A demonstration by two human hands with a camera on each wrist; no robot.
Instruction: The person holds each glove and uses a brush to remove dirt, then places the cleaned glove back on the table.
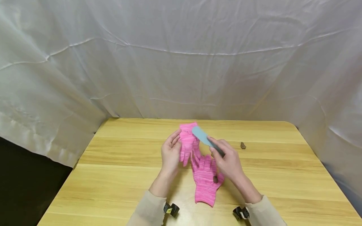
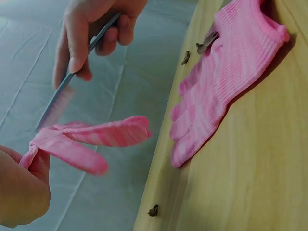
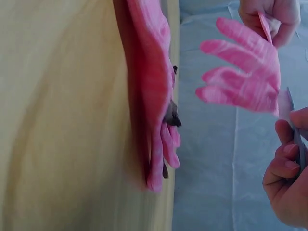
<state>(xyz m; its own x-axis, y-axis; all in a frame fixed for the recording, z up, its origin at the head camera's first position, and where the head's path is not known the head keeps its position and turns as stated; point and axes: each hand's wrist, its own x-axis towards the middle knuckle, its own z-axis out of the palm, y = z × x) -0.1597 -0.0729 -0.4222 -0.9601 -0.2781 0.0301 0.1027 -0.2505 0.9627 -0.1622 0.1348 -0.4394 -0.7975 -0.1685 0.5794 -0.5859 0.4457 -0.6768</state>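
Raised over the table, a pink knitted glove hangs with its fingers pointing down in the head view. My left hand pinches it along one side between thumb and fingers. My right hand grips a blue-grey brush by its handle. Pale bristles show in the left wrist view, right at the held glove's surface. Below the hands, a second pink glove lies flat on the table, cuff toward me. A dark brown clump sits on that glove near its thumb.
The light wooden table has another brown clump to the right of my hands. A small brown bit lies near the table's edge in the left wrist view. Grey fabric hangs behind the table.
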